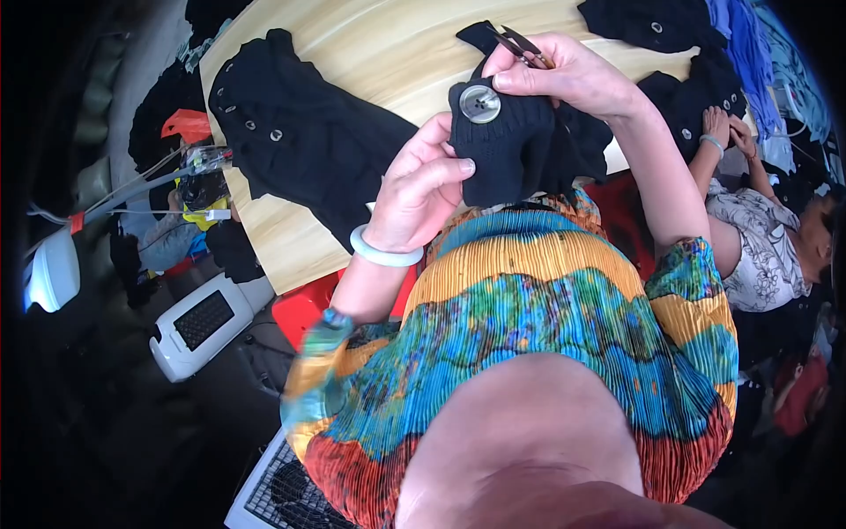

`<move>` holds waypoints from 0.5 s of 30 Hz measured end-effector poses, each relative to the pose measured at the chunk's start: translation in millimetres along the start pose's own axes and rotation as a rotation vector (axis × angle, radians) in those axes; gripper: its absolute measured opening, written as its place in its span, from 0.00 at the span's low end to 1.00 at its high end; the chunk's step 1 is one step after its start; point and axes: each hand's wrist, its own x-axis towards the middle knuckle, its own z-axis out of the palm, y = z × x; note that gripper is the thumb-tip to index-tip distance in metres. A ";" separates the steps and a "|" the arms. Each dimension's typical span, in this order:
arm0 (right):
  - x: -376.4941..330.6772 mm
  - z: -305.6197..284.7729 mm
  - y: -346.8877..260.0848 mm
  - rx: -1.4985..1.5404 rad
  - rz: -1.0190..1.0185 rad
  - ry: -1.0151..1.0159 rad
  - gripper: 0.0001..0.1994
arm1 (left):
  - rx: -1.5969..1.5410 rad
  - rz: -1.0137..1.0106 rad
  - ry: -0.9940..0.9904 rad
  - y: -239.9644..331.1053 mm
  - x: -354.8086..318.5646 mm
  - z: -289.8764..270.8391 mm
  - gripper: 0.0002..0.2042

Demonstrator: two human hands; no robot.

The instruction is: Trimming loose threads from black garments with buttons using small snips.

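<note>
Your left fingers (445, 170) pinch black knit cloth (504, 163). Your right fingers (522, 82) clamp small scissors (525, 42) beside its big button (480, 104).

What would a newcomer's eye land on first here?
Probably the large round button on the black knit garment, held up by the left hand at upper centre. Just above it, dark snips poke out of the right hand. Below, the wearer's multicoloured pleated top fills the picture's middle.
</note>
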 end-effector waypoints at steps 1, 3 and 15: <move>-1.1 -0.1 0.1 -0.009 -0.013 -0.007 0.09 | 0.001 -0.009 0.004 0.1 0.1 -1.2 0.18; -2.7 1.4 -0.4 0.031 -0.039 0.001 0.08 | -0.031 -0.002 -0.021 0.4 1.1 -4.2 0.15; -14.8 12.8 0.7 0.057 -0.140 0.061 0.07 | 0.105 0.039 0.014 2.2 16.2 -8.5 0.14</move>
